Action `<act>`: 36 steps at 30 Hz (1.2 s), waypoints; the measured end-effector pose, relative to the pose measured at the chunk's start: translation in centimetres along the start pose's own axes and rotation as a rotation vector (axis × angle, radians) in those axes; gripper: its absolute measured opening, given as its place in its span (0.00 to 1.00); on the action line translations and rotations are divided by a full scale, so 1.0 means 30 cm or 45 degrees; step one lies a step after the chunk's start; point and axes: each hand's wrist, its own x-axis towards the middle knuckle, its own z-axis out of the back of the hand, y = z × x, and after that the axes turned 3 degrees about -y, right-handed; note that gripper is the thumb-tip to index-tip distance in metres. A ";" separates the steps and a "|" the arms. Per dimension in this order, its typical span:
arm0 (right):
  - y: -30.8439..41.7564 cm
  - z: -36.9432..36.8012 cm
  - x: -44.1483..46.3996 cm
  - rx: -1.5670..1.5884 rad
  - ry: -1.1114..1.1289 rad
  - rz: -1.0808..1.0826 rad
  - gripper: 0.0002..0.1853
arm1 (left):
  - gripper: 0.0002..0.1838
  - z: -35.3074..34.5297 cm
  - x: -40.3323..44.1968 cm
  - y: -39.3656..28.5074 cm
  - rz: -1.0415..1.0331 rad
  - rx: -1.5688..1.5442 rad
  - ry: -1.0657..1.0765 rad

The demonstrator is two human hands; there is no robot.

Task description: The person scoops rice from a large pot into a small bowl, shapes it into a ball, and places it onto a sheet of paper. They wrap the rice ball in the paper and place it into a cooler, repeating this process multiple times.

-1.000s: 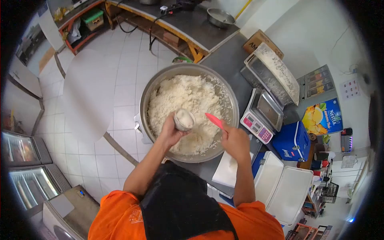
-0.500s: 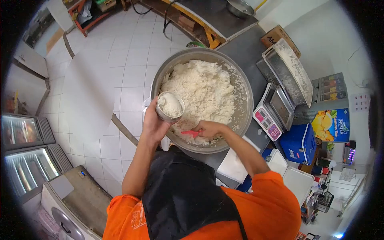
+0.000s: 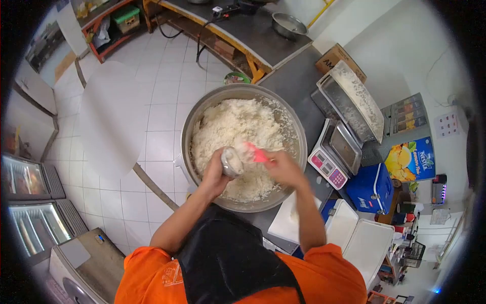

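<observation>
Holding a small round cup [image 3: 233, 163] tilted over the big metal pan [image 3: 299, 133], my left hand [image 3: 216, 172] has its fingers wrapped around the cup's side, and I see white rice inside it. The mouth of the cup leans towards my right hand [image 3: 284, 166], which is closed on the handle end of a pinkish-red spatula [image 3: 259, 155]. Its blade points at the cup with some rice at the tip; blur keeps me from telling whether blade and cup touch. Both hands are above the heap of rice [image 3: 243, 119], which fills most of the pan, with loose grains scattered on the pan's right inner wall.

To the right of the pan, on the dark grey desk [image 3: 286, 91], I have a scale [image 3: 328, 169] with a pink and white panel, a rice-flecked metal tray [image 3: 354, 101] tilted behind it, and a cardboard box [image 3: 329, 60] near the tray's far end. A blue cooler [image 3: 369, 190] is just beside the scale, near a yellow and blue carton [image 3: 411, 159]. Below my right forearm lies a white board [image 3: 288, 221].
</observation>
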 end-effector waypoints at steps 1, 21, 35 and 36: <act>0.014 -0.075 -0.027 -0.338 -0.280 0.141 0.21 | 0.20 -0.013 0.026 0.018 0.004 0.014 0.012; -0.106 -0.354 -0.113 0.197 -0.842 -0.075 0.18 | 0.24 -0.015 0.204 0.111 0.094 0.007 0.290; 0.036 -0.128 -0.118 -0.070 -0.286 -0.157 0.18 | 0.20 -0.004 0.174 0.058 0.220 0.353 0.299; 0.029 -0.102 -0.138 -0.101 -0.251 -0.088 0.17 | 0.20 -0.010 0.142 0.057 0.258 0.393 0.236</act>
